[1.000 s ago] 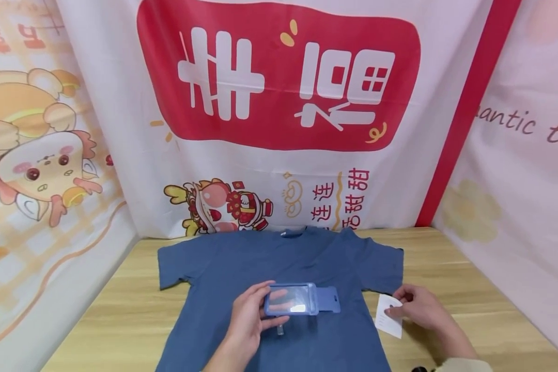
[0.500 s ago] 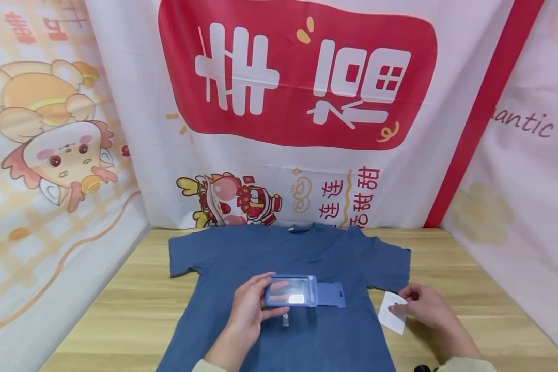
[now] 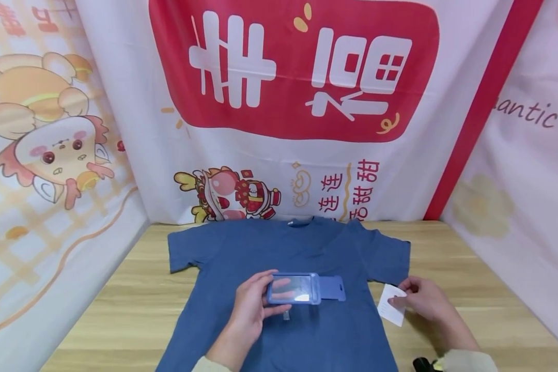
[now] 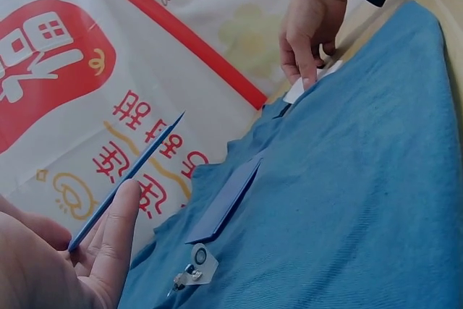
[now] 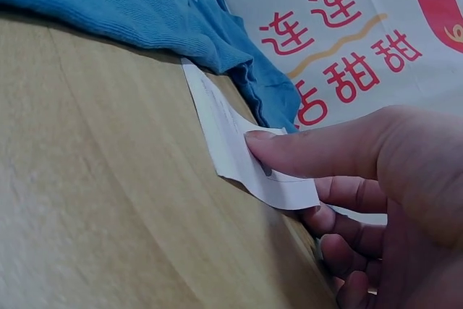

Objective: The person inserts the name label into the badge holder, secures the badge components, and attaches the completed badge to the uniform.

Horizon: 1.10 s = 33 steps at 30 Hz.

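A small blue badge frame (image 3: 302,284) is held by the left hand (image 3: 251,305) at its left end, raised above the dark blue T-shirt (image 3: 339,336); fingers are seen through its clear middle. A paper slip (image 3: 391,308) is pinched by the right hand (image 3: 427,302) over the table (image 3: 474,281), just beside the shirt's right side, with the thumb laid on the printed face. A flat blue panel (image 4: 228,200) and a clear clip (image 4: 205,265) are seen on the shirt, apart from the frame.

The slip is judged very light and limp, since a bend is shown near the pinch; it is best held by an edge or corner, as it may be creased by a hard squeeze. The frame is judged light, stiff and rather smooth; it is best gripped by its rim, so that the clear middle is not smudged.
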Tool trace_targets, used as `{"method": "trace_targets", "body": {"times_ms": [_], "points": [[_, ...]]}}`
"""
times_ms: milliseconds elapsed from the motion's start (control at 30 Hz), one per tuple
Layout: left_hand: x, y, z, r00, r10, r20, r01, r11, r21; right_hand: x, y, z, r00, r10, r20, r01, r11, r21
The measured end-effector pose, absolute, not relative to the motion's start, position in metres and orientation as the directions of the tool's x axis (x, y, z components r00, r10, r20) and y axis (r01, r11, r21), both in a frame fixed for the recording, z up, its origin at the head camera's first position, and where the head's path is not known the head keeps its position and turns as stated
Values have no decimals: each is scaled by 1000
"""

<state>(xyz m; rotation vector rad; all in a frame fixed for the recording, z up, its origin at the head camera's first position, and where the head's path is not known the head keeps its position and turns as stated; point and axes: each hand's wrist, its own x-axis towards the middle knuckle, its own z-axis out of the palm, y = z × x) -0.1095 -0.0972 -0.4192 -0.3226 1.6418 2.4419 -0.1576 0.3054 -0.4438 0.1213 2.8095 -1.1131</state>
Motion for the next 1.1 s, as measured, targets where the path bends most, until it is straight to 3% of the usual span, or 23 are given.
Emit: {"method": "trace_targets", "body": {"times_ms": [467,800,1100], "points": [[-109,-101,-414,-955,28,-295,-284,-363,887,-157,306,-438,-988,42,-146,136,671,-729],[-111,-102,-418,-954,36,-298,-290,-367,884,-158,301,-435,-979,16,-203,190,427,-884],[-111,-98,-420,-957,42,-287,-282,-367,886,-158,293,-426,-988,20,-154,155,249,-956]]}}
